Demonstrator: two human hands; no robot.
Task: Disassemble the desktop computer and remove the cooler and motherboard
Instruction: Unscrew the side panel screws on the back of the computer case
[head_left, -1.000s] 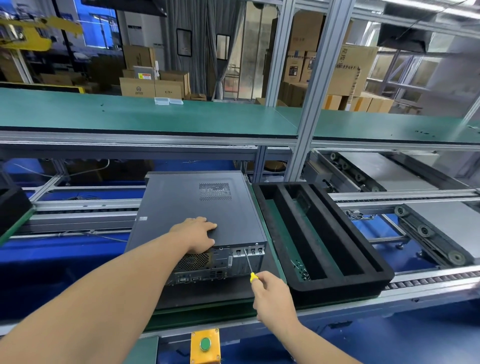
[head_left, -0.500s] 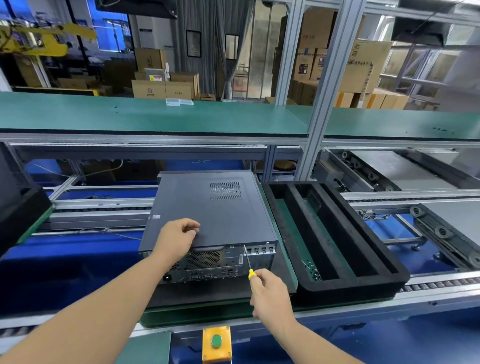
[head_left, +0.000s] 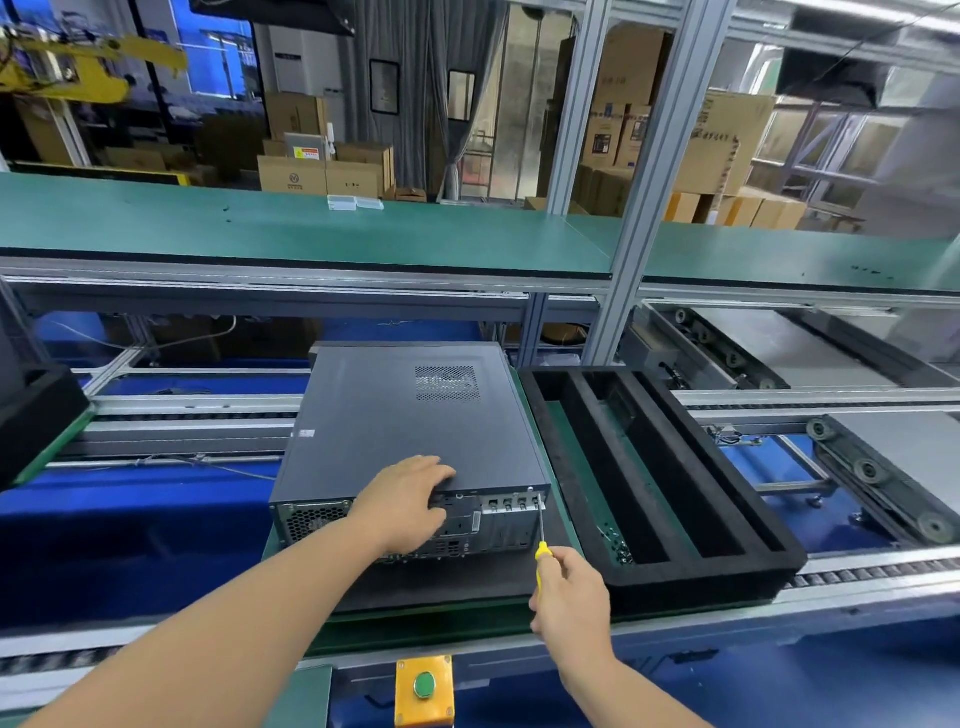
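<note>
One desktop computer (head_left: 405, 431) lies flat on a dark mat (head_left: 467, 582) on the counter (head_left: 415, 631), its rear panel turned toward the person and its lid in place. One perforated vent patch (head_left: 448, 383) shows on the top panel, toward the far right corner, and one small label (head_left: 306, 433) sits near the left edge.

Two hands are in view. The left hand (head_left: 402, 506) rests over the near top edge of the case, fingers curled down over the rim onto the rear panel, thumb on the rear face. The right hand (head_left: 571, 597) grips one screwdriver (head_left: 540, 540) by its yellow handle; the thin shaft points up and away, and its tip touches the upper right corner of the rear panel, beside a row of four small slot tabs.

Just right of the computer sits one black foam tray (head_left: 670, 582) with three long channels running away from the person; a small heap of what look like screws (head_left: 621, 551) lies at the near end of the left channel. A second dark foam tray (head_left: 36, 410) shows partly at the left edge.

One yellow box with one green push button (head_left: 425, 686) is fixed to the front rail. Above the conveyor runs one green shelf (head_left: 291, 234), with two small clear boxes (head_left: 354, 202) on its far edge. Stacks of cardboard cartons stand behind it, too many and too overlapped to count.
</note>
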